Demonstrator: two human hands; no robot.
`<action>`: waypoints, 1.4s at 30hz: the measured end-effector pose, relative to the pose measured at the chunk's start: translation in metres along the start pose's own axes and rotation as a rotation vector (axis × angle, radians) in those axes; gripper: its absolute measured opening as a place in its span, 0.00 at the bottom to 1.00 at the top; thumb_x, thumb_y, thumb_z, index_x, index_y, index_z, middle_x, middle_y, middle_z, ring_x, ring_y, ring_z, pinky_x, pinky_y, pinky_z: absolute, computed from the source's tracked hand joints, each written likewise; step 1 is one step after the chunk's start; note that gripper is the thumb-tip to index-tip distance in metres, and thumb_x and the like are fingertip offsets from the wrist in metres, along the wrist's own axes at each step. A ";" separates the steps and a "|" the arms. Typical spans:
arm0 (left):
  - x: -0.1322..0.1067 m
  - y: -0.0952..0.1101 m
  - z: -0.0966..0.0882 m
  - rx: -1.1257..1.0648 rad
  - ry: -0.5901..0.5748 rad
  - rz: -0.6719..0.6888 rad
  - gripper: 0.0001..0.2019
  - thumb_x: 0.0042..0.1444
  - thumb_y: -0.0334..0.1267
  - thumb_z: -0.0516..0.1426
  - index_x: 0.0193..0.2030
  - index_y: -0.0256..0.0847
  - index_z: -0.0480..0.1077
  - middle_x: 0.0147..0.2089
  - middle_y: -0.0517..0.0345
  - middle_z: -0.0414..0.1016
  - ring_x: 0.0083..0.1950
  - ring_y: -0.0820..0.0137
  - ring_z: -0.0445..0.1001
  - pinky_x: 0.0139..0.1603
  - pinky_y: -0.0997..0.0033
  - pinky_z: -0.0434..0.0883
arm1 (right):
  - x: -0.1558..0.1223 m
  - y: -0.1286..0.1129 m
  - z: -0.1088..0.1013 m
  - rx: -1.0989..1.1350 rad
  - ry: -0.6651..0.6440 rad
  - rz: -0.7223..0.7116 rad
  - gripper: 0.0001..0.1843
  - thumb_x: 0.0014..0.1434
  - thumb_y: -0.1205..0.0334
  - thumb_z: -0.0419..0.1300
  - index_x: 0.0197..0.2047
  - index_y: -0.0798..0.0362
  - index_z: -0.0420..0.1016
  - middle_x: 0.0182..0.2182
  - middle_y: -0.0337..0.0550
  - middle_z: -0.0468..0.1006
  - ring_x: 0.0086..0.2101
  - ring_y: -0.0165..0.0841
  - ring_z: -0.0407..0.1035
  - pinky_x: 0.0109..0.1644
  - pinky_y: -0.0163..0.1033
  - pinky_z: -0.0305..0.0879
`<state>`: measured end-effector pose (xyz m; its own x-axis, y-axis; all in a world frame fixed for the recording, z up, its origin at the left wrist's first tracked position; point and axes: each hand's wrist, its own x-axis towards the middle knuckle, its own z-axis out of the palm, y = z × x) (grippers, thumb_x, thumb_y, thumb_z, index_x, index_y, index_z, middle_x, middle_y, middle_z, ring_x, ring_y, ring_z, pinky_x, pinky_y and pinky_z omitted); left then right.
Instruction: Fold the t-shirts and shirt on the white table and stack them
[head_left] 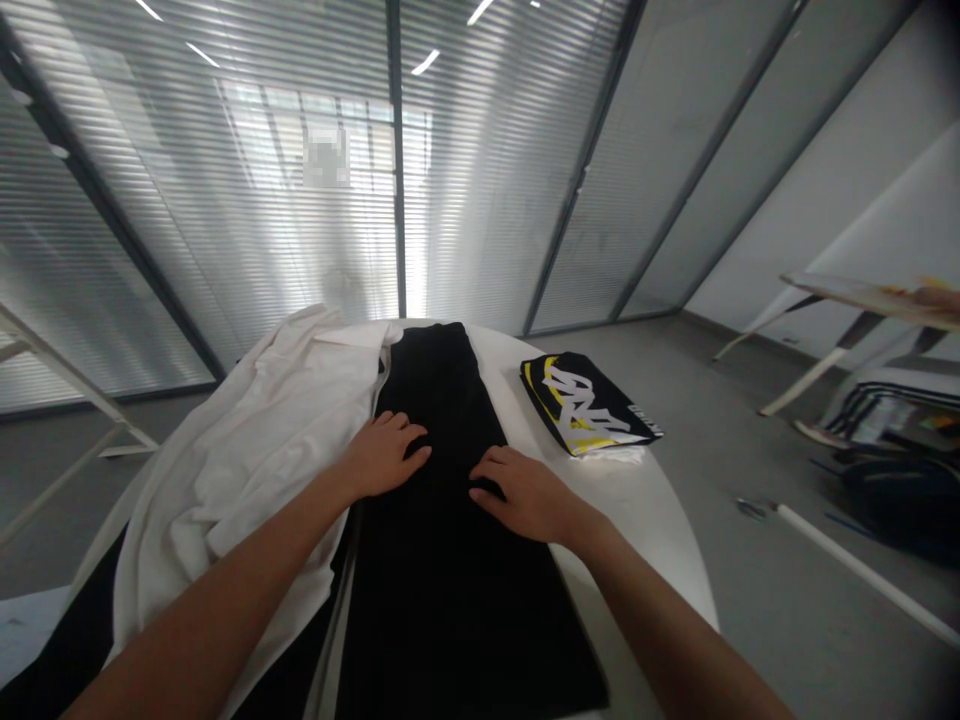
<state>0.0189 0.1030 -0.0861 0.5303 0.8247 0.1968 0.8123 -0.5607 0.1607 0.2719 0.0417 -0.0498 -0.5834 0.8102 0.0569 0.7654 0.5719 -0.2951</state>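
Note:
A long black garment (442, 560) lies lengthwise down the middle of a round white table (652, 520). My left hand (384, 452) rests flat on its left part, fingers stretched out and pointing right. My right hand (525, 490) lies palm down on its right part, fingers spread and pointing left. The two hands are close together and hold nothing. A crumpled white garment (255, 440) covers the table's left side, right beside my left hand.
A folded black garment with a white and yellow print (589, 405) sits at the table's far right. Glass walls with blinds stand behind. On the floor at right are a white pole (855, 570), dark bags (900, 500) and another table (862, 300).

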 end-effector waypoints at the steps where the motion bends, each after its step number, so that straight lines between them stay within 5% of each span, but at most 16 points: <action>1: 0.001 0.000 -0.002 -0.013 0.011 -0.008 0.21 0.65 0.49 0.45 0.54 0.44 0.72 0.48 0.50 0.74 0.51 0.59 0.71 0.55 0.54 0.66 | -0.001 0.000 -0.001 0.005 -0.015 0.001 0.15 0.67 0.54 0.51 0.43 0.51 0.77 0.38 0.45 0.77 0.41 0.35 0.70 0.48 0.40 0.64; 3: 0.002 -0.001 -0.003 -0.024 0.059 -0.030 0.20 0.66 0.46 0.44 0.56 0.42 0.70 0.51 0.49 0.73 0.53 0.60 0.70 0.57 0.56 0.66 | -0.001 0.000 0.000 0.012 0.044 0.004 0.16 0.68 0.55 0.49 0.44 0.51 0.76 0.39 0.44 0.77 0.42 0.35 0.70 0.50 0.41 0.64; 7: 0.002 -0.003 0.000 0.006 0.064 -0.016 0.23 0.64 0.48 0.48 0.62 0.42 0.66 0.59 0.45 0.69 0.59 0.56 0.67 0.59 0.53 0.64 | 0.001 0.002 0.006 -0.032 0.153 -0.010 0.21 0.66 0.56 0.53 0.59 0.51 0.68 0.55 0.49 0.72 0.55 0.40 0.64 0.59 0.46 0.59; 11: 0.003 -0.004 -0.001 -0.023 0.093 -0.043 0.21 0.67 0.45 0.43 0.55 0.42 0.72 0.51 0.48 0.74 0.54 0.61 0.71 0.57 0.58 0.66 | 0.003 0.005 0.009 -0.017 0.090 -0.003 0.16 0.68 0.57 0.49 0.52 0.50 0.74 0.47 0.47 0.77 0.48 0.37 0.70 0.54 0.43 0.63; 16: 0.001 -0.011 0.007 0.025 0.011 -0.069 0.25 0.66 0.48 0.45 0.65 0.44 0.63 0.66 0.46 0.63 0.66 0.55 0.61 0.62 0.51 0.61 | 0.004 0.006 0.011 -0.066 0.153 0.036 0.22 0.66 0.56 0.52 0.62 0.49 0.66 0.60 0.49 0.68 0.58 0.41 0.62 0.60 0.50 0.59; 21: -0.001 -0.012 0.009 0.046 -0.026 -0.117 0.25 0.64 0.49 0.46 0.66 0.45 0.61 0.68 0.46 0.61 0.68 0.52 0.59 0.64 0.45 0.55 | 0.006 0.012 0.013 -0.033 0.120 0.036 0.19 0.68 0.57 0.49 0.56 0.50 0.72 0.52 0.48 0.74 0.52 0.38 0.68 0.58 0.45 0.62; 25: 0.001 -0.009 0.004 0.067 -0.010 -0.180 0.25 0.61 0.47 0.49 0.64 0.44 0.64 0.66 0.44 0.63 0.65 0.52 0.62 0.63 0.48 0.57 | 0.009 0.016 0.020 -0.081 0.244 0.079 0.24 0.67 0.56 0.49 0.64 0.50 0.64 0.63 0.50 0.63 0.61 0.40 0.59 0.63 0.47 0.58; 34: -0.004 -0.009 0.008 0.183 0.022 -0.300 0.28 0.63 0.49 0.45 0.68 0.43 0.59 0.68 0.42 0.60 0.66 0.45 0.58 0.64 0.39 0.49 | 0.008 0.019 0.042 -0.247 0.083 0.151 0.34 0.69 0.47 0.43 0.73 0.52 0.45 0.71 0.58 0.42 0.67 0.46 0.45 0.66 0.54 0.49; 42: 0.000 -0.007 0.001 0.207 0.074 -0.335 0.23 0.63 0.47 0.46 0.60 0.42 0.68 0.61 0.43 0.68 0.60 0.48 0.65 0.60 0.42 0.57 | 0.005 0.014 0.031 -0.267 0.050 0.146 0.32 0.69 0.46 0.42 0.71 0.49 0.50 0.67 0.55 0.56 0.65 0.45 0.52 0.63 0.54 0.53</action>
<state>0.0134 0.1075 -0.0883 0.2152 0.9473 0.2373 0.9730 -0.2288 0.0309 0.2712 0.0498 -0.0834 -0.4532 0.8877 0.0813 0.8883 0.4574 -0.0426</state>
